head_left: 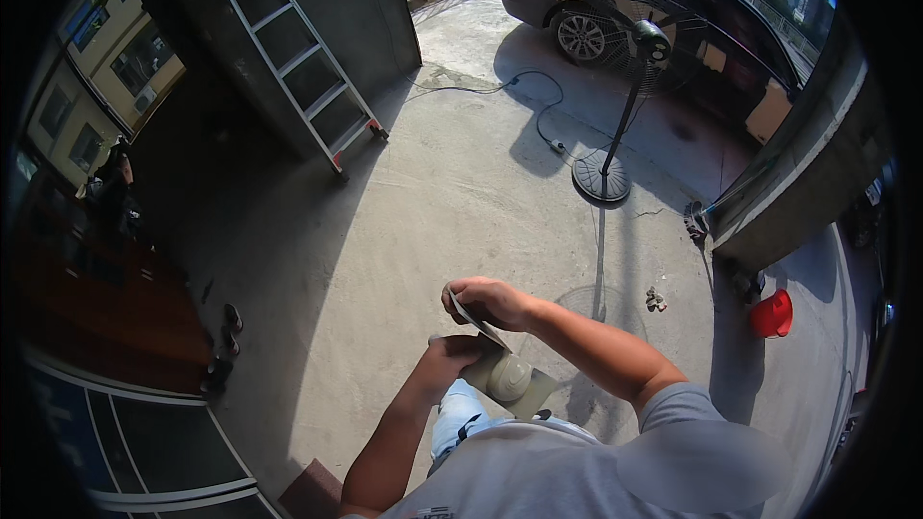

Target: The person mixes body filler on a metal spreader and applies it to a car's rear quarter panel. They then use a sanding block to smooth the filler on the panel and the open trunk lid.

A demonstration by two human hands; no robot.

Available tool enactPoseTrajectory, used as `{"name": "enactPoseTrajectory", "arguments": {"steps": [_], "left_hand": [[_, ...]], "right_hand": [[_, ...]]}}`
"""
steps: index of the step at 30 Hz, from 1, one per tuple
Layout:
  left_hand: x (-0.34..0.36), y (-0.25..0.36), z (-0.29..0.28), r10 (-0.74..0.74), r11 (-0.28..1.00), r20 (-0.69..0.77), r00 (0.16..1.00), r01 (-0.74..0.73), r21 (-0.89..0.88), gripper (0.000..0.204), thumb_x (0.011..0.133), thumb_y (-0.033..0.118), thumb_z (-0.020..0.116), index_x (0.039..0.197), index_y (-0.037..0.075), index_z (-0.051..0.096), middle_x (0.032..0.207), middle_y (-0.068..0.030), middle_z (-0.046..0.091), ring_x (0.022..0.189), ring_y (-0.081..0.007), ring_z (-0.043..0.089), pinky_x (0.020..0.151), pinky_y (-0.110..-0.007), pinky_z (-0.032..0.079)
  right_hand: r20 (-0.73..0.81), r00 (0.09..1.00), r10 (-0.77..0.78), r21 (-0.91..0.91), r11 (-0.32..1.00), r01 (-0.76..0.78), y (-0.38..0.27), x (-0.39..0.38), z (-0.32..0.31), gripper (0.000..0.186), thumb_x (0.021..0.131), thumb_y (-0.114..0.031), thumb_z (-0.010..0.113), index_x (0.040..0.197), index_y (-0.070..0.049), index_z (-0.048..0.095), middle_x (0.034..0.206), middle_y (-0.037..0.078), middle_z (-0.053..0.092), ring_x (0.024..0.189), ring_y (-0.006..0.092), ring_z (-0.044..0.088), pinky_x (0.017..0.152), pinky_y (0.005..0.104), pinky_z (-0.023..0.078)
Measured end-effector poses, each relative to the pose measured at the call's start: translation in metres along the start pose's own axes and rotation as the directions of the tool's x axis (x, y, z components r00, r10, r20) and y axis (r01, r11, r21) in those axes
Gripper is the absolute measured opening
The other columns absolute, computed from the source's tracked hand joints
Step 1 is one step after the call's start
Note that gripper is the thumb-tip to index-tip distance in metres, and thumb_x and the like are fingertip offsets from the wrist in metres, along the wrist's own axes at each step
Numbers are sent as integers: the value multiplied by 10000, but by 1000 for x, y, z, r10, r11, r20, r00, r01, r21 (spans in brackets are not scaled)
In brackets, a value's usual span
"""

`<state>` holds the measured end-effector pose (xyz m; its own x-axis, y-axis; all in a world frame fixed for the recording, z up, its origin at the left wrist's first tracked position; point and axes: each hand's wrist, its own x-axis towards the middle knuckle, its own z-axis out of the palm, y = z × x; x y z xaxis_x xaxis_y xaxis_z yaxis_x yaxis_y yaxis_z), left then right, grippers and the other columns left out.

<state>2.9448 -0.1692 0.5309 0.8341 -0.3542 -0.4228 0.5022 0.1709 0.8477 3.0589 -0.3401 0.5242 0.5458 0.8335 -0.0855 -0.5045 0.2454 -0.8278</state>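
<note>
In front of my body, my left hand (454, 358) is closed on the edge of a flat greenish-grey plate (541, 394). A smooth, rounded lump of pale putty (508, 378) sits on that plate. Just above it, my right hand (492, 300) grips a thin flat putty spreader (481, 327), its lower edge slanting down toward the plate and the lump. Whether the blade touches the putty is hard to tell. The fingers of my left hand are partly hidden under the plate and the spreader.
A pedestal fan (639, 48) stands ahead on a round base, its cable (546, 111) trailing across the concrete. Behind it is a dark car (615, 0) with tan patches. A ladder (293, 58) leans at the left wall; a red bucket (772, 314) stands by the right pillar.
</note>
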Motion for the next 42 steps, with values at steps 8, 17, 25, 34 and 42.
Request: {"name": "enactPoseTrajectory", "arguments": {"steps": [8,17,25,34,42], "left_hand": [[164,158,-192,11,1000,-110,994,-13,-21,222,1009,76,546,1136,-32,691,1000,-44,718,860,-105,660,776,-256,525],[417,290,-291,-39,940,-155,987,-17,-341,187,1015,51,538,1152,-9,650,1034,-101,736,884,-189,734,765,-325,620],[698,443,-325,-44,944,-127,991,0,-331,211,1015,71,540,1176,-24,637,1064,-130,739,918,-222,745,804,-354,632],[952,558,-398,-40,904,-239,970,-67,-422,210,998,76,552,1167,-8,646,1083,-132,733,951,-248,736,828,-390,622],[1228,712,-473,-39,921,-218,975,-50,-387,198,994,69,549,1159,3,636,1087,-134,733,949,-243,739,800,-390,633]], "right_hand": [[-622,748,229,-136,910,-392,73,83,-269,155,913,-185,553,872,-54,625,816,24,593,746,134,519,694,343,425],[-652,-659,374,616,768,-174,206,-119,-417,446,863,-215,524,1175,57,689,1081,212,713,979,313,684,809,486,513],[-775,-443,451,629,617,-473,91,68,-586,395,843,-159,552,1158,31,694,1088,269,711,1069,374,687,858,479,529],[-932,119,-342,-356,802,-479,-314,393,-967,213,925,-174,574,931,28,641,790,100,636,791,187,603,716,365,484],[-981,-130,-145,-27,761,-648,-386,519,-1139,199,893,-174,581,911,1,675,787,127,654,775,199,604,721,401,501]]}}
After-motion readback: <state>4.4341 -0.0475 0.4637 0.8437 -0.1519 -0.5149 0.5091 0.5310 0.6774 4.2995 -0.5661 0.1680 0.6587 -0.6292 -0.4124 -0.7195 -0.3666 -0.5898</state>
